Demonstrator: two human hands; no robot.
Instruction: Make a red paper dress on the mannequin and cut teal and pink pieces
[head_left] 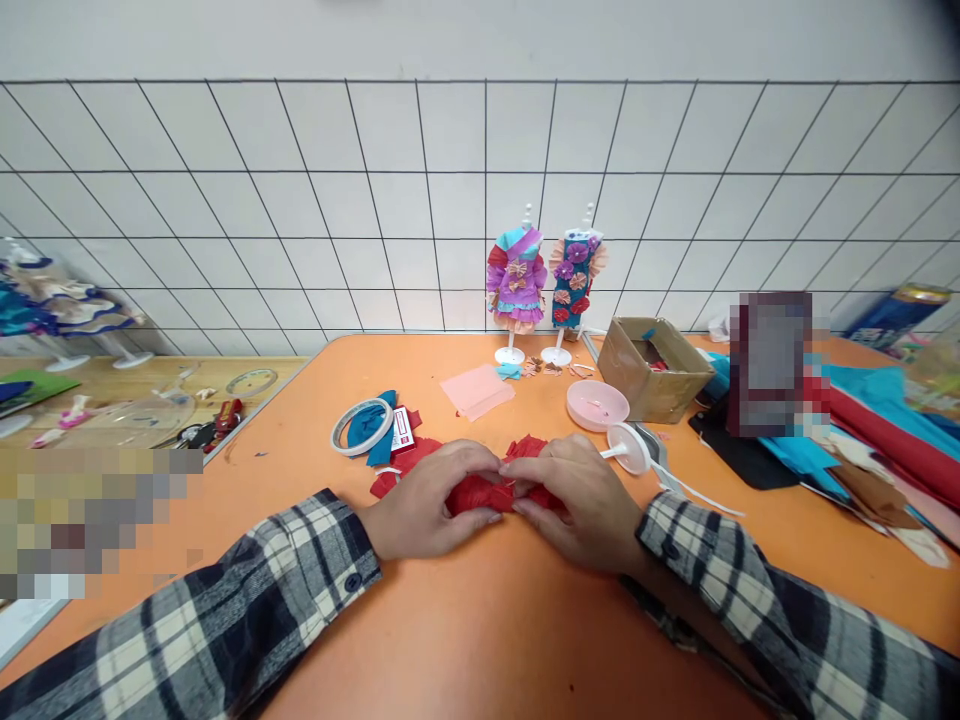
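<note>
Pinching the red crepe paper (480, 496) between the fingertips of our 2 hands (442, 500) (574, 500), we hold it low over the orange tabletop (450, 640).

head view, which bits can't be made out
Red material, head view: partly covered by left hand and right hand.
Inside of the box, head view: mostly hidden by its walls.
Print on the tag, head view: too small.
Blue dress, head view: cut off by left edge.
Upright object at right, head view: pixelated.
</note>
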